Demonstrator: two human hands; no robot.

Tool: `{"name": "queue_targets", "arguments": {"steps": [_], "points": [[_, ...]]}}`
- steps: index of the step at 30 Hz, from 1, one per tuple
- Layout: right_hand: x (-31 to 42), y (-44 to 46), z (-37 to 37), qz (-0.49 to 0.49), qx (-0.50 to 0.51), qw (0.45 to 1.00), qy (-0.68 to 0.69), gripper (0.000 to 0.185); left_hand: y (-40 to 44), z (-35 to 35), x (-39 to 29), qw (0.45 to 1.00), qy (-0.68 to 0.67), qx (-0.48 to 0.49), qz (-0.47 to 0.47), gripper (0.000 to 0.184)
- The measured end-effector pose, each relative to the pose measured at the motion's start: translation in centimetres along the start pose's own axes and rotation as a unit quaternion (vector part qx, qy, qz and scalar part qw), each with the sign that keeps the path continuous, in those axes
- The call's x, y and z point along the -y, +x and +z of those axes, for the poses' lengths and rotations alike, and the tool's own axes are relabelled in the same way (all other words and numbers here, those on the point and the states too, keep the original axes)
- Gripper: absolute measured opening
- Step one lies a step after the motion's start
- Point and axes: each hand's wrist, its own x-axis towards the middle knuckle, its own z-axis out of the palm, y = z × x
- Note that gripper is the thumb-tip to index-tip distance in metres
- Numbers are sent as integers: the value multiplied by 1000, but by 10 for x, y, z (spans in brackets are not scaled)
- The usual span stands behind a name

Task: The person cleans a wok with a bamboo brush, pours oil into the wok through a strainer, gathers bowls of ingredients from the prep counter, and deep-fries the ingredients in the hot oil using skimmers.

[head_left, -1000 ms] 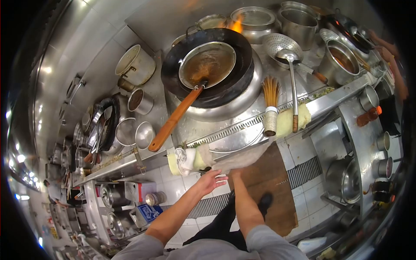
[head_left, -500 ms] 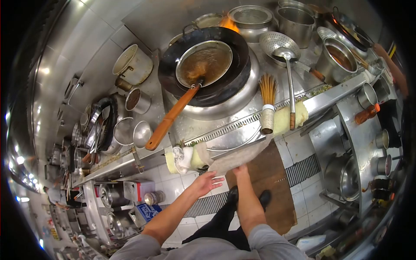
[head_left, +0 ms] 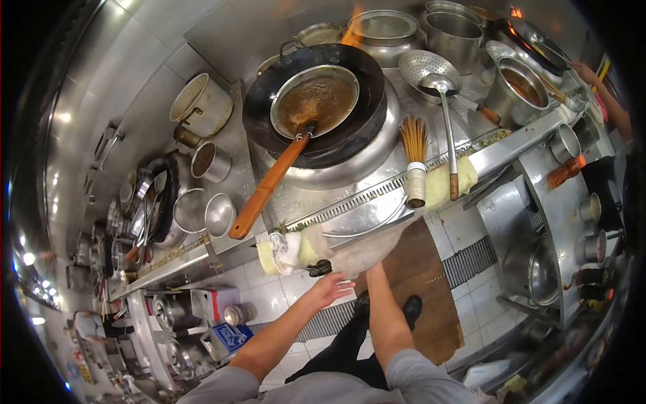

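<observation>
A greyish cloth [head_left: 367,250] spreads along the counter's front edge. My right hand [head_left: 375,268] is at its lower edge, closed on it, with most of the fingers covered by the cloth. To the left of that, my left hand [head_left: 332,289] is open and palm-up, fingers apart, holding nothing. Just above it is a black knob [head_left: 319,268]. Beyond the counter edge, a wire strainer [head_left: 296,131] with a wooden handle [head_left: 270,185] rests in a black wok [head_left: 367,74], with bubbling brown liquid showing inside it.
A bamboo brush [head_left: 415,161] and a ladle [head_left: 449,141] lie at the counter's front, by a yellowish folded cloth [head_left: 464,176]. A perforated skimmer [head_left: 420,64] and metal pots [head_left: 454,44] stand behind. Flame [head_left: 354,30] rises at the back. Another person's arm [head_left: 602,91] reaches in at right.
The greyish cloth has shifted slightly left and down, and now covers more of my right hand. My left hand has moved a little right and down. The other person's arm has moved too.
</observation>
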Motion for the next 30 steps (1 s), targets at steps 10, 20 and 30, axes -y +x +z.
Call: {"name": "queue_targets", "arguments": {"steps": [10,20,30], "points": [[-7,-9,-25,9,66,996,62,42,-15,29,0,990,121,-40,60,32],[28,-51,34,76,-21,996,43,47,-44,50,-23,998,29,19,57,31],[33,-15,31,29,-26,999,6,46,-8,32,-3,997,71,-9,37,34]]}}
